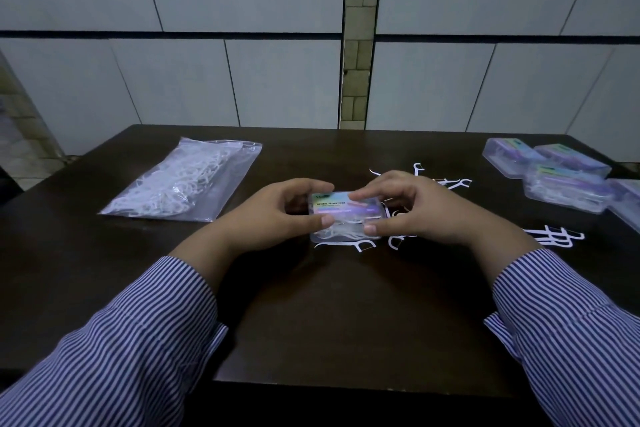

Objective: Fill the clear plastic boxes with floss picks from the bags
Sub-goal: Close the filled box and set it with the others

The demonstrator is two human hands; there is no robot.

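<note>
A clear plastic box [346, 215] with a coloured label lies mid-table, white floss picks visible inside it. My left hand [277, 215] grips its left end, thumb on the near edge and fingers curled over the far edge. My right hand [412, 208] grips the right end the same way. A clear bag [187, 180] full of white floss picks lies flat to the left. Loose floss picks [349, 245] lie just in front of the box, with more floss picks [453, 182] behind my right hand.
Several clear boxes [554, 173] with purple labels are grouped at the table's right edge. A small row of floss picks [554, 236] lies to the right of my right wrist. The dark table [329, 315] meets a tiled wall behind.
</note>
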